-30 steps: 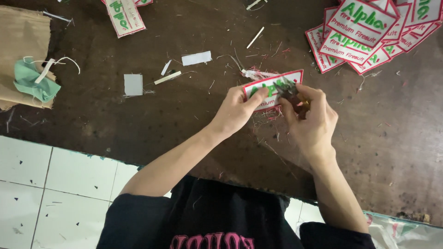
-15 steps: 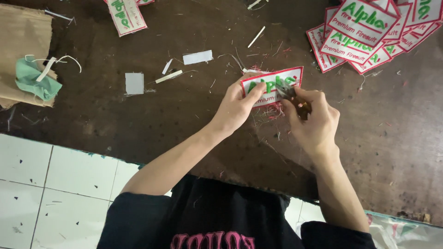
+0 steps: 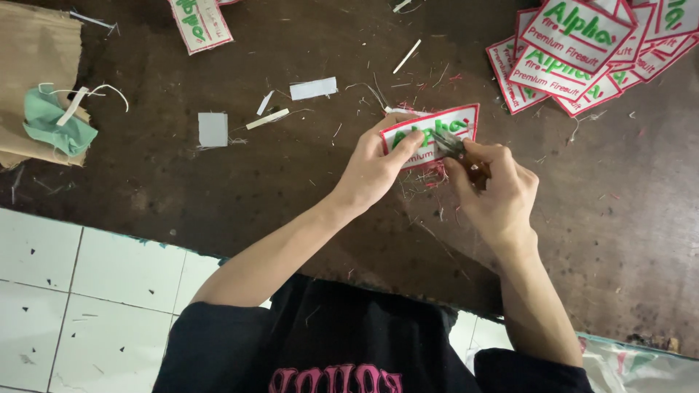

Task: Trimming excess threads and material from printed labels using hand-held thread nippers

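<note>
My left hand pinches the near left edge of a white embroidered patch with a red border and green lettering, held just above the dark brown table. My right hand grips small thread snips with a brown handle; their metal tips rest on the patch's face near its middle. Red and pale thread trimmings lie under the patch.
A stack of matching patches sits at the far right. One more patch lies at the far left top. Small white fabric scraps are scattered mid-table. A green cloth rests on brown cardboard at left. White tiled floor lies below.
The patch and both hands have shifted slightly up the table. The snips stay on the patch's face with only a small change of angle.
</note>
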